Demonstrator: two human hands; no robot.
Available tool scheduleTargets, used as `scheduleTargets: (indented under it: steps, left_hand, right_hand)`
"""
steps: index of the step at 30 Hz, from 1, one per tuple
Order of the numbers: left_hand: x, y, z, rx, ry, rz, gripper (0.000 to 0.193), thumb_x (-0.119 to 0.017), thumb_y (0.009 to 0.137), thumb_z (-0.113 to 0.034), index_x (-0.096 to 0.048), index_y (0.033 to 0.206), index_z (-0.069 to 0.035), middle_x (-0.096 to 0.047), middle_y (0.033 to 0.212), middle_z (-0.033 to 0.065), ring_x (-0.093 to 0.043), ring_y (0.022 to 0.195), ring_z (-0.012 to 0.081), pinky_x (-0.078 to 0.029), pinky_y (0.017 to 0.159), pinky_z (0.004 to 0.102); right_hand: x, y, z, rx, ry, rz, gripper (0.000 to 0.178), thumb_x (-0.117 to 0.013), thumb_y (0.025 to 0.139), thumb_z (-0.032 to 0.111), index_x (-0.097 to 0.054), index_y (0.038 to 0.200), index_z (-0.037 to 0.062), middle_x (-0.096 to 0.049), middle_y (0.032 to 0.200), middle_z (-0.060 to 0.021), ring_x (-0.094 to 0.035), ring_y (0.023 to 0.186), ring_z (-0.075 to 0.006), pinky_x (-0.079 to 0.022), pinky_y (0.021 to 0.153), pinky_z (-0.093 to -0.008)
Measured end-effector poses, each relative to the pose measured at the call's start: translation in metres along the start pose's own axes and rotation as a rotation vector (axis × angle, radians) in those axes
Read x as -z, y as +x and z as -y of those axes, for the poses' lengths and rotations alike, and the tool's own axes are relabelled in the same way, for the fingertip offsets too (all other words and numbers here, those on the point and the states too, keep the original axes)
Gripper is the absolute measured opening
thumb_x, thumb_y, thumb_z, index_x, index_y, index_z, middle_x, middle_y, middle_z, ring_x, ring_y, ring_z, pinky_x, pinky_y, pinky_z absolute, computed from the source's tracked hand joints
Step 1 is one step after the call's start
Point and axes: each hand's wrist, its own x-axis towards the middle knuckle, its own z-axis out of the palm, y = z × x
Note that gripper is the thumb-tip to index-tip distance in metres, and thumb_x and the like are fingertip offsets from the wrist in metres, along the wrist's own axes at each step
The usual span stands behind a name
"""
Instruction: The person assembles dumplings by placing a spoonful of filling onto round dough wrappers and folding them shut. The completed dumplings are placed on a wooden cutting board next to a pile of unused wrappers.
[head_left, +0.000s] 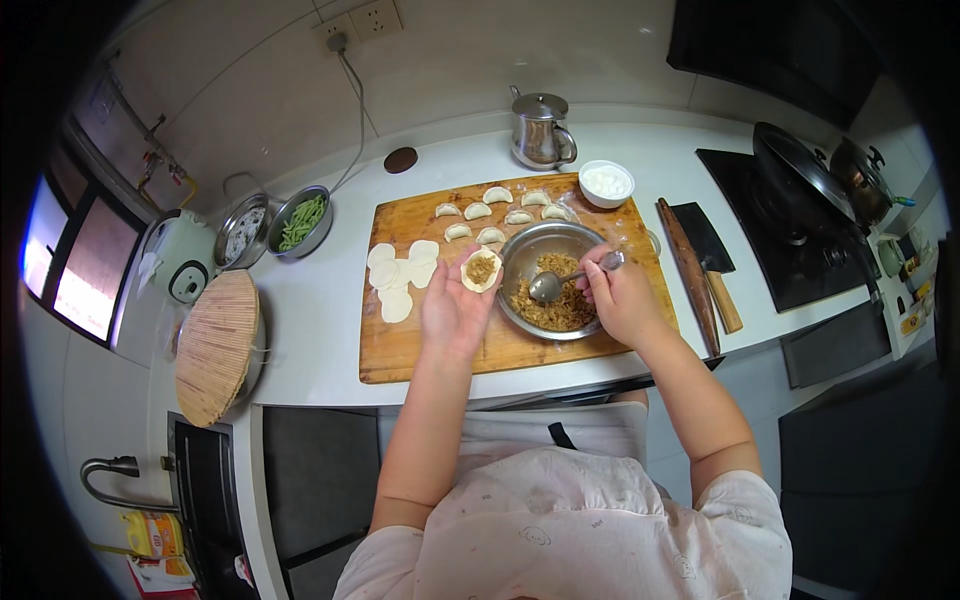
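With the cutting board [420, 350] serving as a clock face, twelve toward the wall, the left grip [455, 318] is lying palm up near the centre, spread and loosely cupped beneath a round wrapper [478, 288] rather than pinching it, probably because an open palm is supporting soft dough without tearing it. A heap of filling [482, 269] is sitting mid-wrapper, leaving the pale rim mostly bare, likely because dough edges are sticking better when clean. The right grip [625, 300] is pinching the handle of a spoon [546, 287], whose head is pointing toward nine o'clock over the steel bowl [528, 247]; how firmly it is pressing into the mince there, I cannot tell. That bowl is standing just on the wrapper's three o'clock side, seemingly so filling is crossing only a short gap. Loose wrappers [397, 305] are overlapping toward nine, within easy reach of the left grip, while folded dumplings [478, 211] are resting around twelve, mostly spaced, perhaps against sticking. A white bowl [606, 203] is standing between one and two. The rolling pin [688, 275] and cleaver [704, 238] are lying off-board toward three on the surface [320, 330], presumably leaving working room.
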Motion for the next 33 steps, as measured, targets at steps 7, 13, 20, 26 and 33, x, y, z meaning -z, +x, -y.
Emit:
scheduleTargets:
  steps: [7, 13, 20, 26, 33]
  left_hand:
    - [0.000, -0.001, 0.003, 0.002, -0.003, -0.006, 0.050, -0.024, 0.098, -0.033, -0.040, 0.121, 0.008, -0.046, 0.123, 0.0227, -0.044, 0.118, 0.0347, -0.038, 0.100, 0.0433]
    - [0.000, 0.000, 0.003, 0.003, -0.003, -0.019, 0.050, -0.023, 0.098, -0.033, -0.039, 0.122, 0.008, -0.045, 0.124, 0.0227, -0.043, 0.118, 0.0346, -0.037, 0.101, 0.0429]
    - [0.000, -0.002, 0.000, -0.013, 0.001, -0.017, 0.049, -0.024, 0.098, -0.031, -0.039, 0.122, 0.008, -0.047, 0.121, 0.0220, -0.047, 0.114, 0.0317, -0.039, 0.099, 0.0407]
    - [0.003, 0.000, -0.001, -0.019, -0.008, -0.007, 0.048, -0.024, 0.098, -0.032, -0.040, 0.121, 0.008, -0.048, 0.121, 0.0213, -0.047, 0.114, 0.0310, -0.039, 0.099, 0.0413]
    - [0.006, 0.001, -0.004, -0.018, -0.022, -0.006, 0.050, -0.023, 0.098, -0.032, -0.041, 0.121, 0.008, -0.047, 0.123, 0.0219, -0.043, 0.118, 0.0337, -0.036, 0.102, 0.0430]
  right_hand:
    - [-0.008, -0.002, -0.004, 0.064, -0.126, 0.049, 0.012, -0.043, 0.091, 0.012, -0.051, 0.087, 0.0044, -0.062, 0.071, -0.0123, -0.062, 0.068, -0.0270, -0.047, 0.062, -0.0375]
    - [-0.015, -0.001, -0.008, 0.081, -0.036, 0.015, 0.012, -0.043, 0.091, 0.012, -0.051, 0.088, 0.0028, -0.062, 0.070, -0.0117, -0.062, 0.066, -0.0243, -0.048, 0.061, -0.0350]
    - [-0.017, 0.002, -0.015, -0.106, 0.330, 0.008, 0.014, -0.040, 0.095, 0.013, -0.049, 0.090, 0.0032, -0.058, 0.073, -0.0053, -0.056, 0.061, -0.0094, -0.049, 0.056, -0.0222]
    - [-0.015, 0.006, -0.022, -0.168, 0.450, -0.024, 0.016, -0.039, 0.096, 0.016, -0.048, 0.092, 0.0031, -0.058, 0.073, -0.0057, -0.056, 0.060, -0.0085, -0.050, 0.055, -0.0211]
    - [-0.017, 0.017, -0.029, -0.251, 0.585, -0.084, 0.017, -0.038, 0.095, 0.015, -0.048, 0.092, 0.0018, -0.059, 0.072, -0.0084, -0.057, 0.058, -0.0105, -0.051, 0.053, -0.0221]
